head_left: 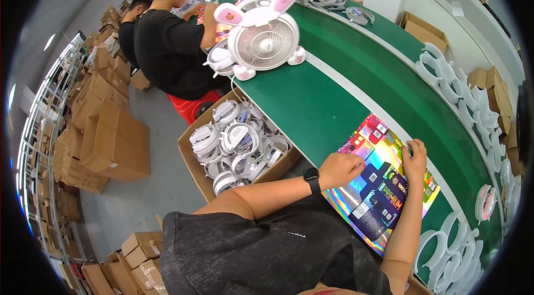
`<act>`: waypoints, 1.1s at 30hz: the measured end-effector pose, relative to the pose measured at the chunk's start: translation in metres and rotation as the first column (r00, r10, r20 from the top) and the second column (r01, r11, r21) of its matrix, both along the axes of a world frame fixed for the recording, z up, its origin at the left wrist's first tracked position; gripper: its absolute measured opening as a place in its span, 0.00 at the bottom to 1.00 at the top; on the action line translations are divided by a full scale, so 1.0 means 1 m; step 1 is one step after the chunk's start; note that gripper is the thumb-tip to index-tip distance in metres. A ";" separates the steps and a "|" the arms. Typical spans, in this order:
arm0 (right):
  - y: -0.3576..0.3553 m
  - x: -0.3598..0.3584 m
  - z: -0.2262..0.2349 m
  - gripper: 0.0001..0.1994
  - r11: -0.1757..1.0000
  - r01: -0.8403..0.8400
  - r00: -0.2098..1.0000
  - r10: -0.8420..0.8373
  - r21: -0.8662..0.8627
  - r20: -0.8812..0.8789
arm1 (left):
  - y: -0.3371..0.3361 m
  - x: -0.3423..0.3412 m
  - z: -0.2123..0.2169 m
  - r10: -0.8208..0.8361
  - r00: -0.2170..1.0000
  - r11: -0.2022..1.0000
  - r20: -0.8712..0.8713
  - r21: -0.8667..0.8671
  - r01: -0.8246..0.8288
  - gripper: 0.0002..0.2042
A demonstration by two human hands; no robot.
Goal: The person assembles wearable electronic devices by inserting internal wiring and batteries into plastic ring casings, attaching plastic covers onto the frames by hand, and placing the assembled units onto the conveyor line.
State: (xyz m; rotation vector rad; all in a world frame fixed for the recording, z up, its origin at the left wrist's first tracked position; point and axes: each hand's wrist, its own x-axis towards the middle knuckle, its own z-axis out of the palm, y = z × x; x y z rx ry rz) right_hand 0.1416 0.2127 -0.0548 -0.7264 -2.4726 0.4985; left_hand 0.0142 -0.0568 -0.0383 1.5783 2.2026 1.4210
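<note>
A shiny, rainbow-coloured printed sticker sheet lies on the green work surface in front of me. My left hand, with a black watch at the wrist, is over the sheet's left part. Its fingers are curled together at the tips; whatever they pinch, if anything, is too small to make out. My right hand rests at the sheet's far right edge, fingers bent and somewhat apart, holding nothing I can see. Beneath both hands, parts of the sheet are covered, and my right forearm crosses its right side.
A white fan with pink rabbit ears stands farther along the bench. Left of the bench, a cardboard box holds several white fan parts. White curved parts and a round pink-and-white part lie right. Two people sit at the far left.
</note>
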 end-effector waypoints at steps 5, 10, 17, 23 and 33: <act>-0.006 -0.004 0.005 0.14 0.999 0.013 1.000 -0.014 -0.040 -0.016 | -0.001 -0.001 0.000 0.001 1.000 1.000 -0.014 -0.019 -0.001 0.06; -0.011 -0.003 0.010 0.14 0.998 0.024 1.000 -0.025 -0.054 -0.015 | -0.001 -0.002 0.004 -0.033 0.999 0.999 -0.037 -0.035 0.032 0.06; -0.013 -0.001 0.012 0.12 0.997 0.025 1.000 -0.025 -0.071 0.000 | 0.001 -0.001 0.010 -0.058 0.997 0.997 -0.056 -0.051 0.055 0.05; -0.014 0.002 0.015 0.12 0.996 0.032 0.999 -0.031 -0.088 0.009 | 0.002 0.000 0.015 -0.072 0.995 0.991 -0.069 -0.113 0.064 0.05; -0.019 0.003 0.023 0.13 0.988 0.029 0.999 -0.026 -0.149 0.020 | 0.005 -0.001 0.016 -0.069 0.994 0.990 -0.090 -0.129 0.057 0.04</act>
